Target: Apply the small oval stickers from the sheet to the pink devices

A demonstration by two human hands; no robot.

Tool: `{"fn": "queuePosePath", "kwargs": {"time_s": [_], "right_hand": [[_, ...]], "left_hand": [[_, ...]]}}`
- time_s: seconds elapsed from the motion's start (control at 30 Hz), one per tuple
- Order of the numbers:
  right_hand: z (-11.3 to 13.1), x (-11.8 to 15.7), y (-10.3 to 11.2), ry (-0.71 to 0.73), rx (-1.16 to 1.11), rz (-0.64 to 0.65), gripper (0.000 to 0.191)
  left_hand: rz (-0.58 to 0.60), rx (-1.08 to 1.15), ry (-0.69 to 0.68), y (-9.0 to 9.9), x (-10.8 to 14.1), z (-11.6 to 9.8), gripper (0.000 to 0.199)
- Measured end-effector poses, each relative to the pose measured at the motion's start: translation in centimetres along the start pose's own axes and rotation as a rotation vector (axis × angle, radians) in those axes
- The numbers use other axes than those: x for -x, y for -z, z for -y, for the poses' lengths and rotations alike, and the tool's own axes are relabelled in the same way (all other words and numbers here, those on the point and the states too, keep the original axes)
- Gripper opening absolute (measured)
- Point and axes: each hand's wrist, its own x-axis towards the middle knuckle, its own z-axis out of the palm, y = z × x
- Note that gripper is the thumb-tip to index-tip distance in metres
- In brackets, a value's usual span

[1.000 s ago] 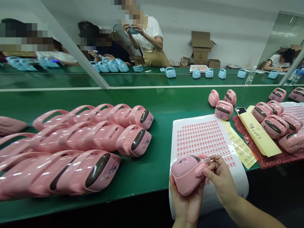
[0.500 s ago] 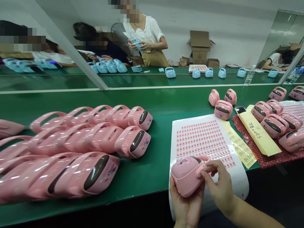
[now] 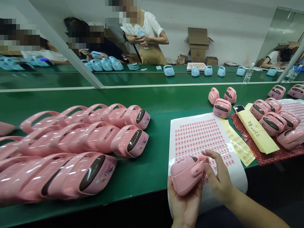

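Left hand (image 3: 185, 204): palm up by the front edge of the green worktop (image 3: 154, 171), fingers and thumb wrapped round the base of a pink case (image 3: 186, 180) and bearing it from below.
Right hand (image 3: 220, 179): raised at the case's handle (image 3: 199, 166), index finger stretched above it, thumb close by; whether the 2 digits pinch the handle cannot be told from this angle.
Pink case: tilted in the left hand, above the lower part of a sticker sheet (image 3: 237, 186), with an oval mark at the handle's pivot.
Sticker sheet: white, covered with rows of small red-centred ovals, lying on the worktop and drooping over its front edge.
Left side: packed pink units (image 3: 95, 177) in 3 slanting rows, dark windows showing on the foremost.
Beyond the sheet: 3 pink units (image 3: 222, 108) grouped near a phone (image 3: 238, 109).
Right side: a yellow label sheet (image 3: 244, 153) beside red wrap (image 3: 268, 159), where a handwritten yellow paper stack (image 3: 258, 133) rests.
Across the way: blue units (image 3: 169, 71) and a clear bottle (image 3: 248, 74) line a far surface; behind it, a co-worker (image 3: 150, 27) in a white top holds a blue item (image 3: 140, 32).
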Motion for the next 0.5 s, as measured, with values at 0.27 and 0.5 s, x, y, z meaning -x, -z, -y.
{"fn": "queuePosePath", "kwargs": {"time_s": [0.27, 0.5], "right_hand": [[1.0, 0.2, -0.6, 0.285, 0.114, -0.058, 0.031], [1.1, 1.0, -0.8, 0.389, 0.221, -0.035, 0.040]], "left_hand": [[-0.236, 0.068, -0.082, -0.3, 0.2, 0.0, 0.047], [-0.331, 0.081, -0.109, -0.5, 0.3, 0.0, 0.051]]}}
